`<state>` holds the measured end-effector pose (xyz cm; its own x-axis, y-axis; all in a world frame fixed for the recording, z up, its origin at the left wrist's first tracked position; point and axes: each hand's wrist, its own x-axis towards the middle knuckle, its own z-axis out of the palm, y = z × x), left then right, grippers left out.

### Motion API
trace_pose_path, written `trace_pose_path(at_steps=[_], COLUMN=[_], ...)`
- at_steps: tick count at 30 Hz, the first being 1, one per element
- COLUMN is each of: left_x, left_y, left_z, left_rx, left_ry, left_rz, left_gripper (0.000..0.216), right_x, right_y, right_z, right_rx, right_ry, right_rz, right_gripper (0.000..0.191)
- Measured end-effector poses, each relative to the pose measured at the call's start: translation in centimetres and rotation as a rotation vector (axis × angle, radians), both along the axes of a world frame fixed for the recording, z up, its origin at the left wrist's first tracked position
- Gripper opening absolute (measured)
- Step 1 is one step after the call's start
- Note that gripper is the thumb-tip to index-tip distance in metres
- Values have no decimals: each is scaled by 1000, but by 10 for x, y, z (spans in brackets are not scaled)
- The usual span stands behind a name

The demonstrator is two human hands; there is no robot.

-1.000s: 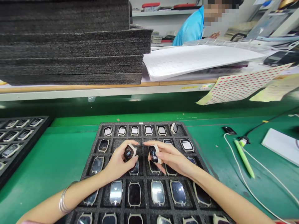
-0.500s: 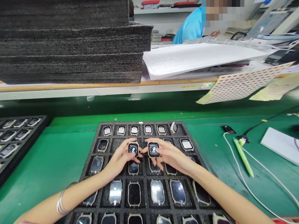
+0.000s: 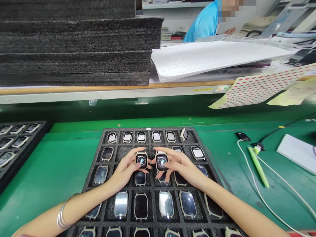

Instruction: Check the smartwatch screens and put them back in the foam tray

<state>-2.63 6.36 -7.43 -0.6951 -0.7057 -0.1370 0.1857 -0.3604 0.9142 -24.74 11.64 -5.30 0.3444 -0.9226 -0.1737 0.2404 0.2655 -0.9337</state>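
Observation:
My left hand (image 3: 128, 166) grips a smartwatch case (image 3: 141, 161) without a strap, thumb over its lit screen. Just to the right, my right hand (image 3: 179, 163) holds a second watch case (image 3: 162, 162) in the same way. Both screens show a dial with a small bluish figure and face up toward me. The two watches are side by side and apart. Beneath them lies a black foam tray (image 3: 150, 221), its compartments holding several more watch cases. In the back row several screens are lit white; most nearer ones are dark. My hands cover some of the middle compartments.
Another foam tray of watches (image 3: 19, 141) lies at the left. Thick black foam sheets (image 3: 74, 49) and papers (image 3: 209, 61) are stacked on the shelf above. A green pen (image 3: 258, 167), white cable (image 3: 249, 171) and black device (image 3: 243, 136) lie right. A person in blue (image 3: 203, 24) is behind.
The view has shifted slightly. Both hands keep hold of their watches, which sit a little lower in the picture. The right thumb has moved slightly on its screen.

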Motion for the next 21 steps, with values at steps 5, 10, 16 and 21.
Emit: trace_pose_path(at_steps=[5,10,16,21], left_x=[-1,-1,0,-2], left_y=[0,0,-3,-4], left_z=[2,0,0,6], left_rx=[-23,-40,-58,-46], left_ry=[-6,-7,-10,14], left_rz=[-13,-4,102,143], left_gripper=[39,37,40,40], right_x=[3,5,3,2], right_y=[1,2,4,3], right_z=[2,1,5,11], right_rx=[-1,-36,-128,-121], right_ry=[13,105,150,185], right_rz=[-20,-37,79,174], right_gripper=[50,50,68,64])
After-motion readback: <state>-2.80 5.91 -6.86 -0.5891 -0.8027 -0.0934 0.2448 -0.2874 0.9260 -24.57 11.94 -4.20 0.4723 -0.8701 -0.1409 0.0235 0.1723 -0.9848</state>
